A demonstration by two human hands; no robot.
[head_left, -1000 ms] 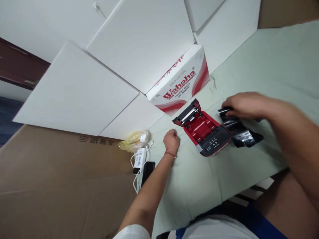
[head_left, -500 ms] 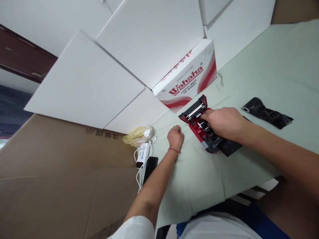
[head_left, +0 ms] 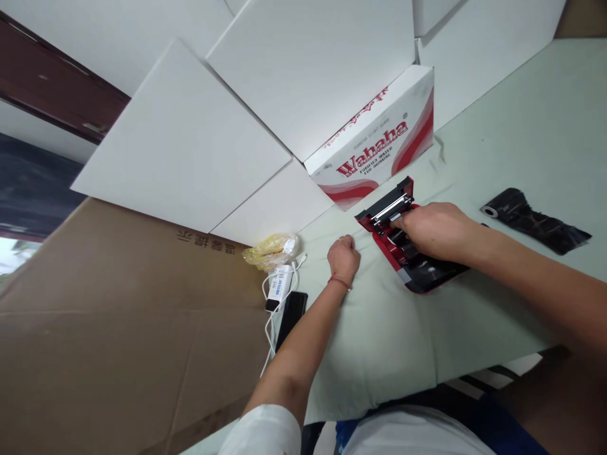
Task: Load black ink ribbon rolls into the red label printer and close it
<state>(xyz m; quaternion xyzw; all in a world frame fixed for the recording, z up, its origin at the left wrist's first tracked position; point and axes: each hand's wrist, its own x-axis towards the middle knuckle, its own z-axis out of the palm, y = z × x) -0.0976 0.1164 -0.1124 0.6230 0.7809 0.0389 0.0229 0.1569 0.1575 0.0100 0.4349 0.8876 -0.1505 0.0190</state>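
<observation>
A small red and black printer (head_left: 417,278) lies on the pale green table cover (head_left: 521,126), with its lid (head_left: 391,208) swung open toward the back. My right hand (head_left: 436,230) reaches over its open compartment, the fingers down among dark rollers, and hides much of the inside. A crumpled strip of black film (head_left: 535,221) with a small roll at one end lies to the right of the printer, apart from my hand. My left hand (head_left: 343,260) rests in a loose fist on the cover, left of the printer, touching nothing else.
A white and red Wahaha carton (head_left: 374,148) stands behind the printer. At the left edge lie a yellow plastic bag (head_left: 271,251), a white charger (head_left: 279,287) with cable, and a black phone (head_left: 290,319). Cardboard (head_left: 118,328) and white boards (head_left: 180,139) surround the table.
My right hand has moved from the black film into the printer's compartment, and the film now lies flat to the right. The view has shifted slightly; my left hand stays in place.
</observation>
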